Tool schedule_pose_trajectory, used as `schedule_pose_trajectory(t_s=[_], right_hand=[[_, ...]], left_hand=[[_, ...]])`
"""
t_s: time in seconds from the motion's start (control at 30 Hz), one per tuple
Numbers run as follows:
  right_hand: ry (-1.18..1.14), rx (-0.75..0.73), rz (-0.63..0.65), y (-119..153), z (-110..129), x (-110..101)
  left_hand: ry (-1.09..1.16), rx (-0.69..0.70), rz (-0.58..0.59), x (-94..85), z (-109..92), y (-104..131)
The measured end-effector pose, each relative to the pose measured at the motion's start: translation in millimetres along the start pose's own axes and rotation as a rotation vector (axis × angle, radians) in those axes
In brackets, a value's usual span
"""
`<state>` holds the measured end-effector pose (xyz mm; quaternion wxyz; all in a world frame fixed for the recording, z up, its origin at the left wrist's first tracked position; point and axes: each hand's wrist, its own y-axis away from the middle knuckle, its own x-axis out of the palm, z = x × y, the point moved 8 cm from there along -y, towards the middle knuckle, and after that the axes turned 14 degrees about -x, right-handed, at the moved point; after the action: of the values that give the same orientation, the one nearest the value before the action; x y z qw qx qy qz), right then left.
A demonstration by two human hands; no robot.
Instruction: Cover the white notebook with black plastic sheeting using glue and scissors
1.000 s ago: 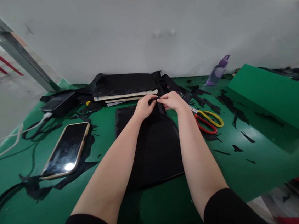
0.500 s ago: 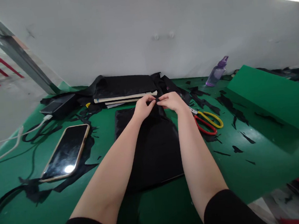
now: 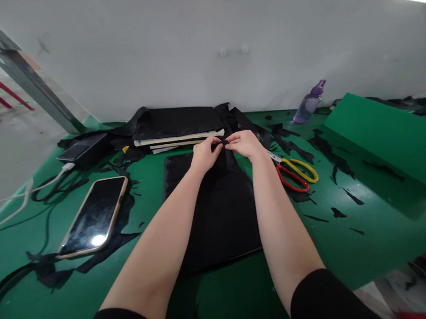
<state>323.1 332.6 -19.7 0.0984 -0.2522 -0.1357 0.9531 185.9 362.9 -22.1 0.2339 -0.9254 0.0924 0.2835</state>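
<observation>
My left hand (image 3: 205, 153) and my right hand (image 3: 247, 143) meet near the middle of the table, fingertips almost touching. Each pinches an end of a small piece of black fabric (image 3: 224, 142). Below them, between my forearms, lies a large flat black item (image 3: 219, 219) with a smooth, slightly shiny surface; its exact kind is unclear. Just behind my hands sits a stack of books or pads (image 3: 180, 139) under a black cover (image 3: 180, 121). To the right of my right hand lie scissors (image 3: 294, 174) with one red and one yellow handle, their blades partly hidden by my wrist.
A phone (image 3: 94, 215) lies at left, near a black box-like device (image 3: 84, 150) with a white cable (image 3: 27, 199). A purple bottle (image 3: 309, 102) leans by the grey wall (image 3: 171, 47). A green board (image 3: 393, 140) stands at right. Black scraps (image 3: 338, 212) litter the green table (image 3: 344, 252).
My hands have shifted very slightly to the right, still pinching the small black piece, which shows a little more between the fingertips. Everything else is in the same place.
</observation>
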Motion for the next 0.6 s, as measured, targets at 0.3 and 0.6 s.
schedule_pose_trajectory(t_s=[0.3,0.6], right_hand=[[0.001,0.010,-0.035,0.2,-3.5,-2.4],[-0.091,0.071,0.053,6.1,3.9,6.6]], left_hand=[[-0.042,-0.010,-0.021,-3.2,-2.8,1.9],[-0.027,0.025,-0.020,-9.2,-5.3,1.3]])
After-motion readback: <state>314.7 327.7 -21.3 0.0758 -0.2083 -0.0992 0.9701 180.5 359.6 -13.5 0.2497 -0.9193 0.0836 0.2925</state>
